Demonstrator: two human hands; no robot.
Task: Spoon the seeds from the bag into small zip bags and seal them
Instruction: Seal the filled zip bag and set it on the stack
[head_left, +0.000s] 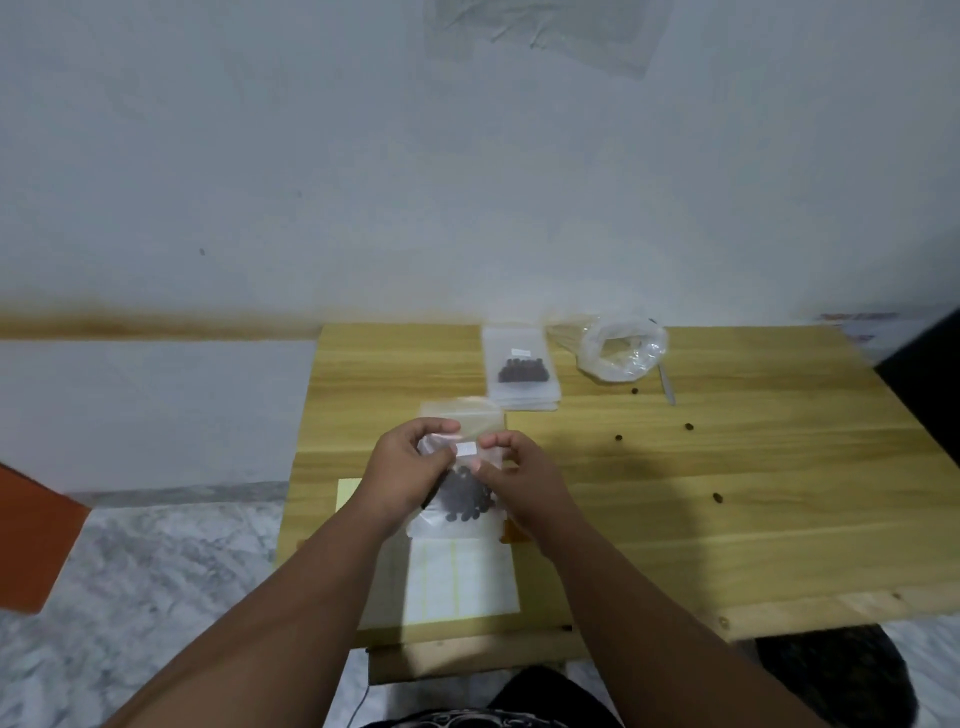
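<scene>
Table (727, 519) matt pale wood; zip bag (462, 512) clear glossy plastic; spoon (667, 387) metal.

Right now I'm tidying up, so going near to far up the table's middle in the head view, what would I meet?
White sheet → held bag → filled bag on its stack.

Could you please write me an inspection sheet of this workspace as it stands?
Surface: wooden table.
Job's things: small zip bag with dark seeds, held over the table; filled zip bag on a stack at the back; big clear bag; spoon beside it.
Clutter: loose seeds scattered; paper sheets at the front.
Grippers: left hand and right hand pinch the small zip bag's top.
Cables: nothing seen.
Surroundings: white wall, marbled floor, orange object at left.
</scene>
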